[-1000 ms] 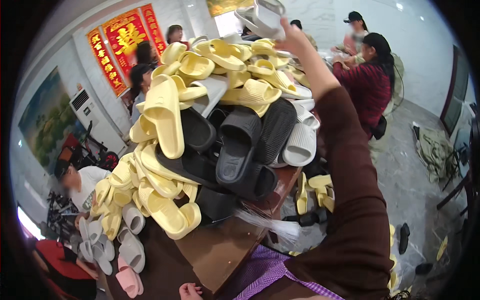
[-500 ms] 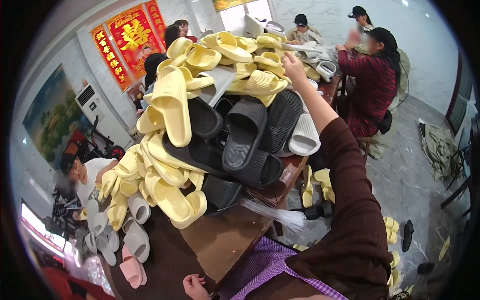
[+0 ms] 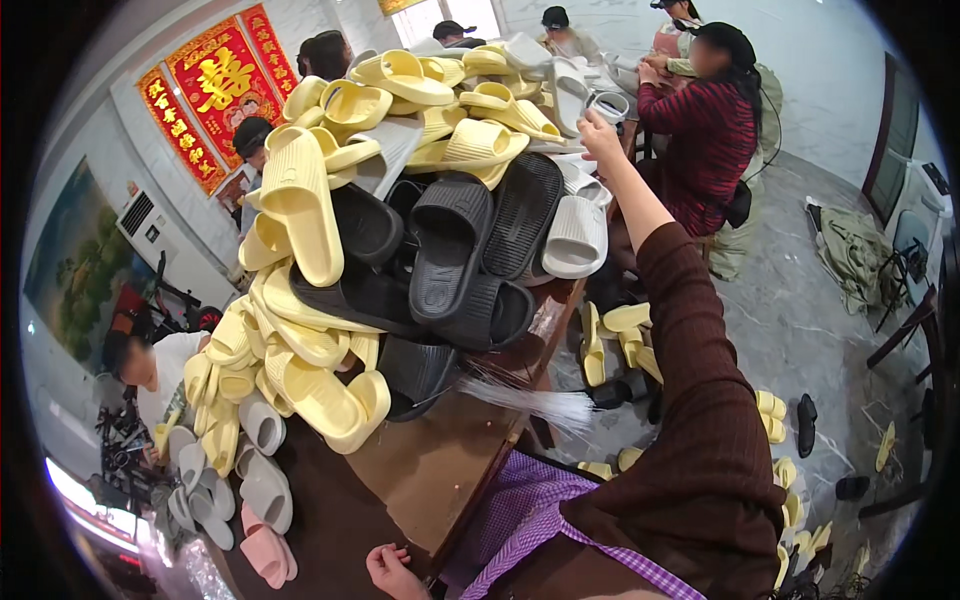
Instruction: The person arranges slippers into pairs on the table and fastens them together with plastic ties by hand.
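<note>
The left hand point(image 3: 392, 570) sits at the bottom edge, and its wrist is cut off there. The right hand point(image 3: 600, 135) reaches far into the slipper pile point(image 3: 420, 230); its fingertips are too small to see, so it may be touching a grey slipper point(image 3: 575, 235). The pile hides most of the counter point(image 3: 440, 460). The faces behind are blurred.

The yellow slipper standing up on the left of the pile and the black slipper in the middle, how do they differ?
The yellow slipper is pale yellow; the black slipper is dark charcoal. The yellow slipper stands nearly on end at the heap's left edge, while the black slipper hangs toe down in its middle, among other dark ones. Both are moulded open-toe slides with a wide strap, resting in one heap on the brown table.
</note>
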`<state>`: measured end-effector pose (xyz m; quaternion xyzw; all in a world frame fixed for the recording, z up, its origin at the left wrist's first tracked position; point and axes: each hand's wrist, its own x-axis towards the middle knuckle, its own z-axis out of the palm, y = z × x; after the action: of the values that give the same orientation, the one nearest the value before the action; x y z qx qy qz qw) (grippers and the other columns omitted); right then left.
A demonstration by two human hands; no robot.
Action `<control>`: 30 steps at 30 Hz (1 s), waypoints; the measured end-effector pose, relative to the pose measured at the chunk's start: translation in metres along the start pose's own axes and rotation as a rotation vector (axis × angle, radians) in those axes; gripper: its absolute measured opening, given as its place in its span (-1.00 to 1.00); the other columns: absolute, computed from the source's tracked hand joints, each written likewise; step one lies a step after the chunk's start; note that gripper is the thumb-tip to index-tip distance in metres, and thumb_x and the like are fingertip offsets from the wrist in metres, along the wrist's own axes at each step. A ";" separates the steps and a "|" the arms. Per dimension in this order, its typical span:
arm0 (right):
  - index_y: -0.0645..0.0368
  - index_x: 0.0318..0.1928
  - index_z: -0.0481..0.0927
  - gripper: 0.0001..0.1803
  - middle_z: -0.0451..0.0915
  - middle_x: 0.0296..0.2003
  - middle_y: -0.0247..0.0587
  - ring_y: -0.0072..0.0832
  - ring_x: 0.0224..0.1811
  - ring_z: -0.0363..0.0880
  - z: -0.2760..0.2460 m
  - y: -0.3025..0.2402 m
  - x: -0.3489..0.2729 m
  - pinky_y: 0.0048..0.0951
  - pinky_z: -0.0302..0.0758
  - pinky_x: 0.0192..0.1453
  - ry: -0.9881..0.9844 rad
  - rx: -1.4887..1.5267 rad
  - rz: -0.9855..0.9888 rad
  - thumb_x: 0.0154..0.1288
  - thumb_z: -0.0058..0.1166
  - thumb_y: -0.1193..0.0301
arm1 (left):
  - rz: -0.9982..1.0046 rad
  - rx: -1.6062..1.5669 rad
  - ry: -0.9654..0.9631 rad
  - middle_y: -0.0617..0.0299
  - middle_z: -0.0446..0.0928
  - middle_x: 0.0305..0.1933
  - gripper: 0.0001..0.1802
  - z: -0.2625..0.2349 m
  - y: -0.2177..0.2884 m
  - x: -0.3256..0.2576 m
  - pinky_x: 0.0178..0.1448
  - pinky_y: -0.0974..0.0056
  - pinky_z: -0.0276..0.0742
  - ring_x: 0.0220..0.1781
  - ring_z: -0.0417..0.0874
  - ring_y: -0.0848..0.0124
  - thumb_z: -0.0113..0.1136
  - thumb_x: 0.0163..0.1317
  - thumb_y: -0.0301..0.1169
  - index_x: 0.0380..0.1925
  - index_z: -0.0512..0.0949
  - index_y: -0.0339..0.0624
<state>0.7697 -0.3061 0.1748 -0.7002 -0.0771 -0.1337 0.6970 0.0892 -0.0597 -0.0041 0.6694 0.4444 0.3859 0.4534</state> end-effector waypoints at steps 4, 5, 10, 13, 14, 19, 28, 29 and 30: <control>-0.05 0.31 0.28 -0.36 0.52 -0.03 -0.16 -0.41 -0.15 0.50 -0.006 0.024 0.001 -0.32 0.50 -0.22 0.040 -0.005 0.043 0.21 0.02 0.18 | -0.004 -0.007 0.004 0.08 0.54 -0.24 -0.78 -0.002 0.000 -0.002 -0.27 0.28 0.53 -0.32 0.57 0.32 0.02 0.34 -0.35 -0.20 0.47 -0.32; -0.05 0.30 0.30 -0.36 0.53 0.00 -0.11 -0.35 -0.12 0.52 -0.005 0.032 0.001 -0.29 0.51 -0.20 0.053 0.002 0.057 0.19 0.04 0.20 | -0.014 -0.009 0.013 0.08 0.54 -0.24 -0.77 -0.002 0.001 -0.003 -0.25 0.27 0.53 -0.31 0.57 0.32 0.02 0.35 -0.35 -0.20 0.47 -0.32; 0.03 0.33 0.24 -0.35 0.47 0.09 -0.22 -0.45 -0.04 0.47 -0.042 0.089 0.041 -0.37 0.45 -0.08 0.125 -0.132 -0.032 0.24 0.03 0.22 | -0.067 0.032 -0.009 0.09 0.54 -0.23 -0.74 0.006 0.006 0.001 -0.18 0.24 0.50 -0.26 0.55 0.31 0.01 0.36 -0.31 -0.19 0.47 -0.32; 0.07 0.32 0.24 -0.35 0.42 0.17 -0.16 -0.39 0.10 0.41 -0.059 0.110 0.050 -0.40 0.38 0.08 0.209 -0.122 -0.139 0.23 0.04 0.24 | -0.086 0.073 -0.005 0.09 0.54 -0.24 -0.73 0.010 0.011 0.002 -0.17 0.25 0.49 -0.25 0.55 0.32 0.00 0.36 -0.29 -0.19 0.47 -0.32; 0.07 0.32 0.24 -0.35 0.42 0.17 -0.16 -0.39 0.10 0.41 -0.053 0.114 0.047 -0.40 0.38 0.08 0.203 -0.119 -0.127 0.23 0.04 0.24 | -0.096 0.094 0.012 0.10 0.54 -0.24 -0.73 0.010 0.013 0.001 -0.16 0.25 0.48 -0.25 0.54 0.32 0.00 0.36 -0.28 -0.19 0.47 -0.31; 0.07 0.33 0.23 -0.35 0.40 0.17 -0.12 -0.37 0.18 0.36 -0.052 0.131 0.039 -0.39 0.29 0.21 0.223 -0.031 0.009 0.26 0.04 0.23 | -0.131 0.123 0.043 0.11 0.55 -0.28 -0.75 0.011 0.015 -0.002 -0.21 0.28 0.48 -0.31 0.54 0.35 0.02 0.34 -0.31 -0.20 0.48 -0.31; 0.00 0.29 0.32 -0.40 0.50 0.07 -0.24 -0.48 0.05 0.43 -0.099 0.204 0.057 -0.40 0.40 -0.01 0.093 -0.120 -0.227 0.29 0.00 0.08 | -0.075 0.022 0.049 0.16 0.53 -0.41 -0.84 0.024 -0.020 0.018 -0.41 0.41 0.43 -0.49 0.48 0.45 0.05 0.28 -0.43 -0.26 0.43 -0.32; 0.02 0.25 0.37 -0.44 0.54 0.02 -0.27 -0.52 0.01 0.48 -0.112 0.202 0.059 -0.41 0.43 -0.07 0.062 -0.125 -0.174 0.30 0.00 0.08 | -0.095 -0.027 0.047 0.21 0.51 -0.39 -0.89 0.026 -0.028 0.023 -0.41 0.48 0.38 -0.49 0.44 0.53 0.00 0.32 -0.47 -0.33 0.44 -0.31; 0.05 0.18 0.43 -0.49 0.57 -0.06 -0.29 -0.54 -0.12 0.52 -0.095 0.223 0.056 -0.44 0.43 -0.17 -0.050 -0.007 -0.047 0.30 0.00 0.08 | -0.064 0.024 0.088 0.21 0.51 -0.38 -0.89 0.014 -0.026 0.020 -0.42 0.48 0.35 -0.49 0.41 0.53 0.01 0.32 -0.46 -0.32 0.44 -0.30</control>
<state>0.8814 -0.4092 -0.0225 -0.7036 -0.1105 -0.1327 0.6893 0.1017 -0.0393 -0.0301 0.6423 0.4898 0.3950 0.4375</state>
